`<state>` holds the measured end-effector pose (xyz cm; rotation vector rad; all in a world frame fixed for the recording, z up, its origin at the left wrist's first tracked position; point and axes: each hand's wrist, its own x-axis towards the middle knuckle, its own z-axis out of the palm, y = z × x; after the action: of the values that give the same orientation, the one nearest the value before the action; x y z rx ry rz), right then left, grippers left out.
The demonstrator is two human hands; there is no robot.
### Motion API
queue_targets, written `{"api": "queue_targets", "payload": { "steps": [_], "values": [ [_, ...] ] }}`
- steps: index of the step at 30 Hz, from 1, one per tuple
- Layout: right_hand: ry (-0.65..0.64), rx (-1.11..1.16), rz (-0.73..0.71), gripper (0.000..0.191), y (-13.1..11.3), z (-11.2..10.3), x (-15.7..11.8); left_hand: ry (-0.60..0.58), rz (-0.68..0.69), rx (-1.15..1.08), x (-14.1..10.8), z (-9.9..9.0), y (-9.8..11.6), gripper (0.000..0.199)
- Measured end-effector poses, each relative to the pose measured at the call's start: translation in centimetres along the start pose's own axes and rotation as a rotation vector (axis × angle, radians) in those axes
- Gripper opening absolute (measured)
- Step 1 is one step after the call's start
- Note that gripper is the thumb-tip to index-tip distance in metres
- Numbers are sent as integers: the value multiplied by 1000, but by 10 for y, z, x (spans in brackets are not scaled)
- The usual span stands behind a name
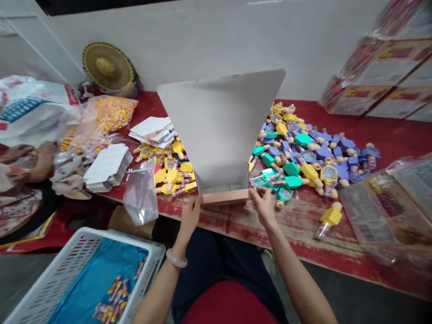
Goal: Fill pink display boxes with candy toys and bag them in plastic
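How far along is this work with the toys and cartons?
Already done, it seems: the printed cartons stacked at the back right. In hand: a white-lined carton, held upright by its pink front edge with the left hand and right hand. Still left: many yellow, teal and purple toy candy bottles lying loose on the red table, plus stacked flat card blanks.
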<state>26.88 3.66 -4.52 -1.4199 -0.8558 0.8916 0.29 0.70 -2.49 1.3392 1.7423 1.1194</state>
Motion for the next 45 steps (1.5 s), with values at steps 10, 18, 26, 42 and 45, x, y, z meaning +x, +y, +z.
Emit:
{"api": "queue_targets", "payload": {
  "steps": [10,18,26,42,45],
  "values": [
    [-6,-326,-53,36,5,52,34,445,184,73,42,35,4,49],
    [-147,-379,-118,51,8,7,17,-115,627,718,31,73,31,16],
    [-2,-576,56,43,40,-40,-17,-160,635,834,30,81,10,34],
    [-714,-648,-654,43,-94,-1,-33,-263,616,535,-4,106,-26,33],
    [-907,-948,-764,62,-88,43,-29,-264,501,466,-4,108,-28,29]
  ]
}}
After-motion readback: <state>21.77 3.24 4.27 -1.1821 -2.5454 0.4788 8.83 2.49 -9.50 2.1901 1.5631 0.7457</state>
